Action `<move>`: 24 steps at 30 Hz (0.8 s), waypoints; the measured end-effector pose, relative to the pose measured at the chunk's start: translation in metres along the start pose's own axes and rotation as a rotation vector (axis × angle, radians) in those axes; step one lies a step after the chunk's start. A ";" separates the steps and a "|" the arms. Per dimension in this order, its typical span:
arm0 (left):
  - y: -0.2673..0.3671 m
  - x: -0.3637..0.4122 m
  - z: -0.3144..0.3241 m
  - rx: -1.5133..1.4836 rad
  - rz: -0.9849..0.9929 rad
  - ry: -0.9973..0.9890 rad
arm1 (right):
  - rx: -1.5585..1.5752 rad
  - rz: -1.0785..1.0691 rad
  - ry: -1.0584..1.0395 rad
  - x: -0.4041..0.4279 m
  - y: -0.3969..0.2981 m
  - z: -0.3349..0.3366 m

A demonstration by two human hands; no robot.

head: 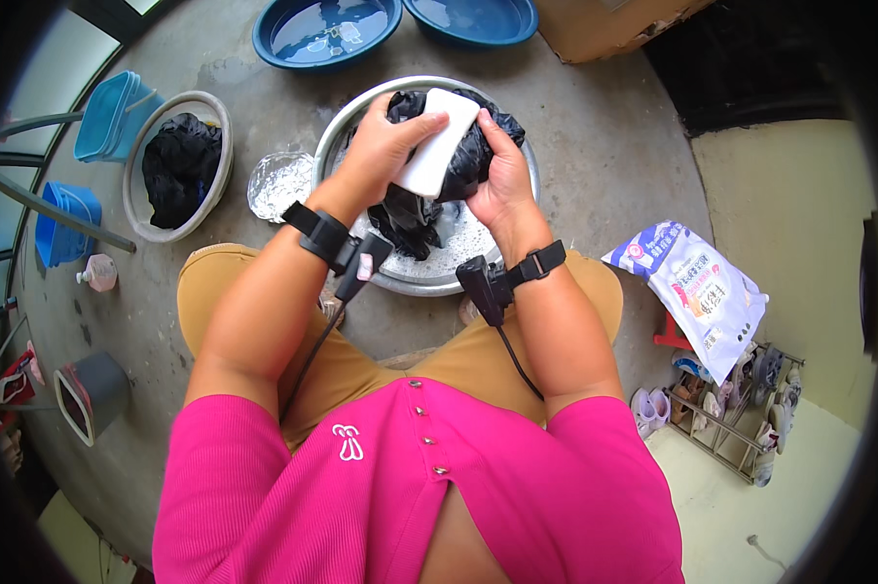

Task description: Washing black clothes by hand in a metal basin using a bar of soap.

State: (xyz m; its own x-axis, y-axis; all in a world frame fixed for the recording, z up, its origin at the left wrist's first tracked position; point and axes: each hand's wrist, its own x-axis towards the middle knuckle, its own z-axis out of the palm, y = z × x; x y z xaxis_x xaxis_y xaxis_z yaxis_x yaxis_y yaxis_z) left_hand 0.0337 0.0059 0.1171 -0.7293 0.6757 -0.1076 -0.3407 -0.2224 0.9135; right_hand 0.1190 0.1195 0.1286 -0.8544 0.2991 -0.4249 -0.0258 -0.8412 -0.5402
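A round metal basin (402, 281) with sudsy water stands on the floor before me. Over it my left hand (391, 142) grips black wet fabric (410, 219) and a white bar (439, 146), likely soap, with the thumb on the bar's face. My right hand (503, 171) is closed on the bunched black fabric at the right, its thumb at the bar's upper right edge. Part of the cloth hangs into the suds. Left of the basin lies a clear, crinkled plastic dish (282, 186), close to the rim.
Two blue basins (326, 33) stand beyond the metal one. A pale basin (224, 175) of dark cloth, blue buckets (107, 117) and a pink bottle (102, 272) are at left. A printed plastic bag (694, 292) and a shoe rack (724, 438) stand at right.
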 end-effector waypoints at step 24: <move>-0.015 -0.005 0.048 0.918 0.594 0.224 | -0.389 -0.061 0.263 -0.002 0.013 -0.005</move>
State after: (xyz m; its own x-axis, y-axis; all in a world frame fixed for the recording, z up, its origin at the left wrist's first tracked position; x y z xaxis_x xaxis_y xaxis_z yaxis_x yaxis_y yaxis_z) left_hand 0.0712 0.0394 0.1223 -0.7530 0.4717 0.4588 0.5976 0.1981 0.7770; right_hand 0.1232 0.1099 0.1187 -0.6955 0.4889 -0.5266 0.1673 -0.6025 -0.7804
